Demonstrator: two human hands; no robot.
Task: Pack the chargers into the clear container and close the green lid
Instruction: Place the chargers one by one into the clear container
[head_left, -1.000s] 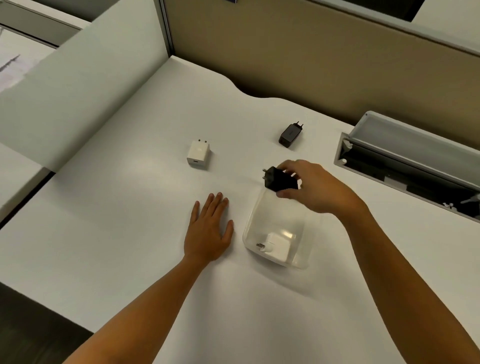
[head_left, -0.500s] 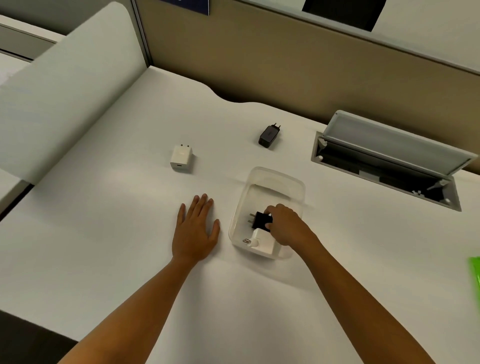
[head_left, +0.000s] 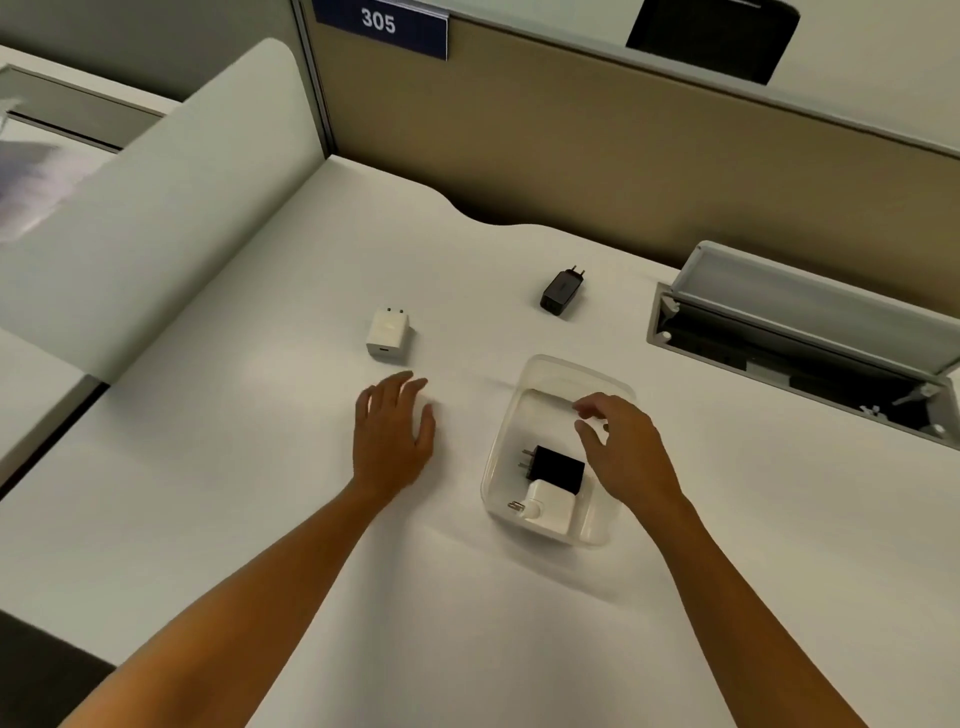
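The clear container (head_left: 545, 374) stands uncovered on the white desk. Inside it lie a black charger (head_left: 556, 467) and, nearer me, a white charger (head_left: 550, 512). My right hand (head_left: 623, 452) hovers over the container's right side, fingers apart and empty. My left hand (head_left: 392, 434) is just left of the container, fingers spread, holding nothing. A second white charger (head_left: 388, 332) lies on the desk beyond my left hand. Another black charger (head_left: 561, 289) lies further back. The green lid is out of view.
An open grey cable hatch (head_left: 800, 338) with a raised flap sits in the desk at the right. A tan partition (head_left: 571, 140) with a "305" sign runs along the back. A white divider panel (head_left: 156, 223) borders the left side.
My right hand carried the black charger down into the container, let go of it, and has lifted away empty. My left hand has shifted slightly forward. The view has tilted up.
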